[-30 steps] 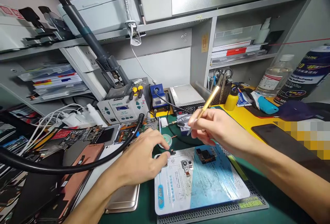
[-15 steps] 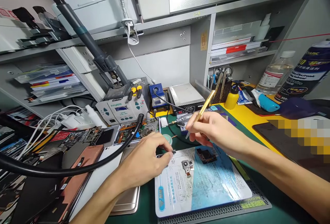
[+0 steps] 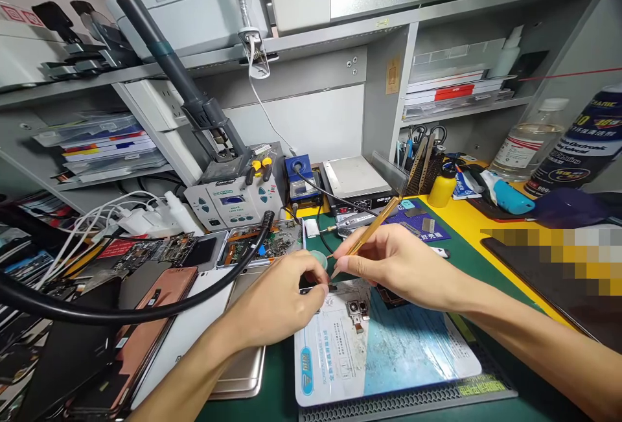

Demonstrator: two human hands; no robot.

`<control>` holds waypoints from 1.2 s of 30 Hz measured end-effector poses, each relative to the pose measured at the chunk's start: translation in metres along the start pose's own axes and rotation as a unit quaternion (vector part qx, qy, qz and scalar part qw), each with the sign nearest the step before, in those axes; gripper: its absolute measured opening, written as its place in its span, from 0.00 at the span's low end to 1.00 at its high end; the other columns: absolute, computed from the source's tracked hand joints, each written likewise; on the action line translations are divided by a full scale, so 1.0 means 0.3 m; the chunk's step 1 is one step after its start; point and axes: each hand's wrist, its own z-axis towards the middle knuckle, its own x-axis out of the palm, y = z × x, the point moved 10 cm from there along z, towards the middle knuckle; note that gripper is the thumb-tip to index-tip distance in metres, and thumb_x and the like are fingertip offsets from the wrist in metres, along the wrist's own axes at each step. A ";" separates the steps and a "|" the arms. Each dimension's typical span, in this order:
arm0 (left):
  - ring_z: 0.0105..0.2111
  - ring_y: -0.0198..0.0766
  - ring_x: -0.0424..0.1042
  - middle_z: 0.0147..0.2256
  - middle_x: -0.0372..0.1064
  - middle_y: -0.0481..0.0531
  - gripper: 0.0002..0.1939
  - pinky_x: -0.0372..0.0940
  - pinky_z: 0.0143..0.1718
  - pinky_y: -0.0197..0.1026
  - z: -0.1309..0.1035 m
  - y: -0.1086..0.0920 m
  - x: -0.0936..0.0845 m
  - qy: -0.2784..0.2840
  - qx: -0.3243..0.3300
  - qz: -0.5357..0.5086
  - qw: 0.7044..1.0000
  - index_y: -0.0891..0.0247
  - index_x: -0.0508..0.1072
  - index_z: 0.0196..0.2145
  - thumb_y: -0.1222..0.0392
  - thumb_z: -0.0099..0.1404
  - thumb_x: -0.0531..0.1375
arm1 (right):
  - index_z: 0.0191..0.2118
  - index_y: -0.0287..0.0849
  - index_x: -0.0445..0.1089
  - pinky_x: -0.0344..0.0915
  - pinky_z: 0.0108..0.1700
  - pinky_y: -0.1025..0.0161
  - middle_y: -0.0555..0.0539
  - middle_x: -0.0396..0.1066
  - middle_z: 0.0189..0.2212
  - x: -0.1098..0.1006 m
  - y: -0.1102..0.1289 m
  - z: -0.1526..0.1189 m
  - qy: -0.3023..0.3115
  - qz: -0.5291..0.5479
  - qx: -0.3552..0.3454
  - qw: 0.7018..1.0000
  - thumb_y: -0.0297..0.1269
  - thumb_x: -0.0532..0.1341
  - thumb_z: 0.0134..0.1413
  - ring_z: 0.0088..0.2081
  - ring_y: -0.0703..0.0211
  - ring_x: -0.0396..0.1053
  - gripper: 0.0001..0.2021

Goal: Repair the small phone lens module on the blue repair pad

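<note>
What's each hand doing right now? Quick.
Left hand: closed, thumb and finger seemingly pinching a small dark part.
Right hand: closed, holding a gold tool, tip near that part.

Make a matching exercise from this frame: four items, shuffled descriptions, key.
1. Left hand
2. Right hand
3. Camera module
4. Yellow bottle

A. Lies on the white-and-blue board
B. Holds a golden tool
C. Stands upright, beyond both hands
D. Pinches a small dark part

Pairs: 1-D, 2-B, 3-A, 4-C
</note>
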 end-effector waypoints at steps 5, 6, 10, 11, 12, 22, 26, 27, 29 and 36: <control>0.34 0.35 0.67 0.33 0.69 0.45 0.06 0.59 0.36 0.36 0.009 0.000 0.001 -0.001 -0.006 -0.019 1.000 0.61 0.71 0.29 0.65 0.62 0.56 | 0.34 0.39 0.73 0.54 0.26 0.67 0.53 0.65 0.24 0.020 -0.015 0.006 0.005 -0.012 -0.003 1.000 0.37 0.62 0.59 0.25 0.66 0.57 0.07; 0.33 0.35 0.67 0.32 0.69 0.45 0.06 0.59 0.35 0.36 0.011 0.003 0.003 -0.001 -0.010 -0.023 1.000 0.61 0.71 0.29 0.65 0.62 0.56 | 0.34 0.39 0.73 0.54 0.26 0.67 0.52 0.65 0.24 0.021 -0.014 0.007 0.004 -0.013 -0.004 1.000 0.37 0.62 0.59 0.26 0.65 0.58 0.07; 0.29 0.33 0.67 0.31 0.69 0.45 0.07 0.60 0.32 0.36 0.014 0.015 0.012 0.000 -0.028 -0.041 0.999 0.62 0.71 0.27 0.65 0.61 0.55 | 0.34 0.39 0.73 0.54 0.25 0.68 0.53 0.64 0.23 0.027 -0.013 0.006 0.005 -0.005 0.003 1.000 0.36 0.61 0.58 0.25 0.65 0.58 0.06; 0.27 0.33 0.66 0.31 0.69 0.45 0.07 0.60 0.31 0.36 0.014 0.018 0.014 0.000 -0.032 -0.045 0.998 0.62 0.71 0.27 0.66 0.61 0.55 | 0.34 0.39 0.73 0.53 0.25 0.68 0.53 0.64 0.23 0.029 -0.013 0.005 0.005 -0.002 0.005 1.000 0.35 0.61 0.58 0.24 0.66 0.57 0.06; 0.26 0.32 0.66 0.31 0.69 0.45 0.07 0.60 0.30 0.36 0.014 0.020 0.016 0.000 -0.036 -0.049 0.998 0.62 0.71 0.27 0.66 0.60 0.55 | 0.34 0.39 0.73 0.53 0.25 0.68 0.53 0.63 0.23 0.030 -0.013 0.005 0.005 0.001 0.007 1.000 0.34 0.61 0.57 0.24 0.66 0.57 0.05; 0.24 0.31 0.66 0.29 0.69 0.46 0.07 0.60 0.26 0.35 0.018 0.028 0.016 0.000 -0.051 -0.073 0.996 0.63 0.71 0.26 0.66 0.59 0.55 | 0.34 0.39 0.73 0.54 0.25 0.68 0.53 0.63 0.23 0.033 -0.016 0.000 0.000 -0.014 0.013 1.000 0.38 0.60 0.59 0.24 0.65 0.57 0.08; 0.25 0.32 0.66 0.29 0.68 0.45 0.07 0.60 0.26 0.35 0.022 0.029 0.016 0.000 -0.051 -0.077 0.996 0.63 0.71 0.25 0.66 0.58 0.56 | 0.33 0.39 0.73 0.53 0.24 0.68 0.53 0.63 0.22 0.027 -0.015 -0.002 -0.008 -0.024 0.016 1.000 0.35 0.60 0.58 0.24 0.66 0.57 0.07; 0.24 0.32 0.66 0.28 0.68 0.45 0.07 0.60 0.26 0.35 0.023 0.030 0.017 0.001 -0.052 -0.078 0.996 0.63 0.71 0.24 0.66 0.58 0.56 | 0.33 0.39 0.73 0.53 0.24 0.68 0.53 0.63 0.22 0.027 -0.013 -0.001 -0.008 -0.024 0.014 1.000 0.35 0.60 0.58 0.24 0.66 0.57 0.07; 0.24 0.32 0.66 0.27 0.67 0.45 0.07 0.60 0.25 0.35 0.022 0.034 0.020 0.002 -0.055 -0.082 0.995 0.63 0.70 0.24 0.66 0.58 0.55 | 0.33 0.39 0.74 0.52 0.24 0.68 0.53 0.63 0.22 0.030 -0.009 0.001 -0.004 -0.027 0.010 1.000 0.35 0.60 0.57 0.24 0.66 0.57 0.07; 0.24 0.32 0.66 0.27 0.67 0.46 0.07 0.60 0.25 0.35 0.021 0.036 0.022 0.004 -0.059 -0.093 0.994 0.63 0.71 0.24 0.66 0.58 0.55 | 0.32 0.39 0.74 0.52 0.24 0.69 0.53 0.63 0.21 0.019 0.000 -0.001 -0.019 -0.031 0.011 0.999 0.33 0.60 0.55 0.23 0.66 0.56 0.06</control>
